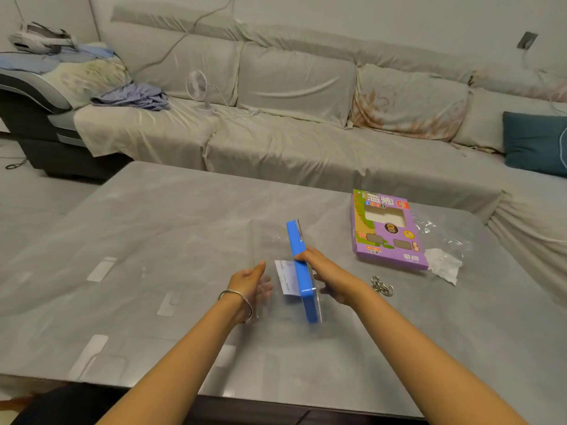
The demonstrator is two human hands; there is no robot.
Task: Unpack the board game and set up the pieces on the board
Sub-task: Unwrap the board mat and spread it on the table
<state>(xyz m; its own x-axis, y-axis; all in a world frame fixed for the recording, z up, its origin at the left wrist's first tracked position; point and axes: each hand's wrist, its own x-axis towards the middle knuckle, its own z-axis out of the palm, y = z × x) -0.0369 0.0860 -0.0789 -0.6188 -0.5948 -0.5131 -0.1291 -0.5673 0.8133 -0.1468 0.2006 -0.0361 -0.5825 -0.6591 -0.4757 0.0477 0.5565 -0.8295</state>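
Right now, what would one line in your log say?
step: unpacking | right hand: grips blue case on edge over table | left hand: open beside white slip | purple box: lying on table

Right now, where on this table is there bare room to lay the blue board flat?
Bare: the table left of your left hand, to its left edge. Crowded: right of the blue board, with purple box, plastic wrap and metal rings.

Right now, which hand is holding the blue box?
The right hand: its fingers grip the blue box, held on edge. The left hand, wearing a bracelet, is open beside it.
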